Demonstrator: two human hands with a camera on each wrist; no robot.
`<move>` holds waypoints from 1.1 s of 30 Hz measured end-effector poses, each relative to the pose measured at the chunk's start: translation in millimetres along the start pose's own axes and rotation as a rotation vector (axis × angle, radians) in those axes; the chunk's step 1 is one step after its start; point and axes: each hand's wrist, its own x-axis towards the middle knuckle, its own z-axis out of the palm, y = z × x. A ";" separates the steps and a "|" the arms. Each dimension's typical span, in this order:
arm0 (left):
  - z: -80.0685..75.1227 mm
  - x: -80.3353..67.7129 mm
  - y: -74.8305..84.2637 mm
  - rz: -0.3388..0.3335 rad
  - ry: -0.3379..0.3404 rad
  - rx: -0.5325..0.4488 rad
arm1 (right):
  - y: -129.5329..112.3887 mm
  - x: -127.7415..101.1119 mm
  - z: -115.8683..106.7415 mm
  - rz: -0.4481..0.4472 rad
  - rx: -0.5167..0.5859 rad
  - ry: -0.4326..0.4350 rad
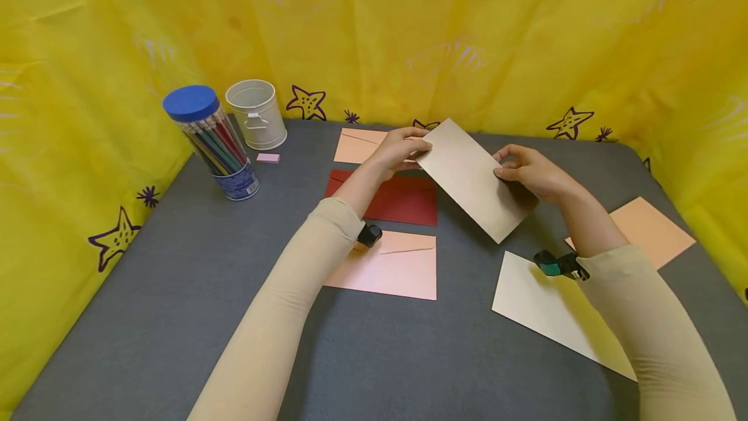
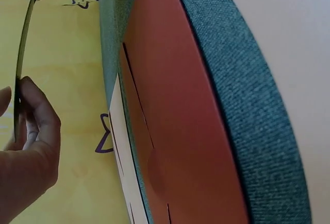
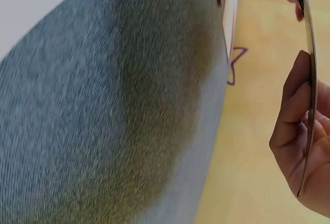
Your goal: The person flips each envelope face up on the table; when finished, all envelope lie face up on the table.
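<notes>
Beige envelope (image 1: 474, 177): held above the table (image 1: 175, 291) between both hands, tilted, one corner up toward the backdrop, the opposite corner down toward the person. Seen edge-on in both wrist views (image 2: 23, 54) (image 3: 308, 80) as a thin, slightly bowed line.

Left hand (image 1: 400, 148): pinches the envelope's upper left edge, thumb on one face and curled fingers (image 2: 44, 113) behind; narrow grip, closed on the paper. Forearm reaches forward from lower left, wrist slightly bent inward.

Right hand (image 1: 528, 171): pinches the right edge, thumb (image 3: 291, 100) pressed on the near face, fingers behind; narrow grip, closed on the paper. Forearm comes in from lower right.

Below the grip: red envelope (image 1: 391, 199) flat on the table, partly under the left wrist. Beyond the left hand: pink envelope (image 1: 356, 145). Nearer the person than the left hand: second pink envelope (image 1: 391, 265), flap side up. Below the right forearm: cream sheet (image 1: 549, 310); just right of it, orange envelope (image 1: 648, 229).

Well left of the grip: pencil tub (image 1: 213, 141) with blue lid, white pail (image 1: 256, 114), small eraser (image 1: 268, 158).
</notes>
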 end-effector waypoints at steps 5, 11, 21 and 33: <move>-0.9 1.9 -1.0 -0.021 0.007 0.057 | -1.5 -2.9 1.6 -0.004 -0.028 0.029; -5.7 3.3 -3.5 -0.041 0.065 0.044 | 6.1 -7.1 -10.4 0.030 0.009 0.091; -4.7 3.8 -3.2 -0.003 0.207 -0.083 | 24.9 -8.3 -26.7 0.079 0.309 0.062; 2.0 5.3 -1.5 -0.012 0.272 -0.135 | 38.4 -6.0 -35.3 0.080 0.605 0.066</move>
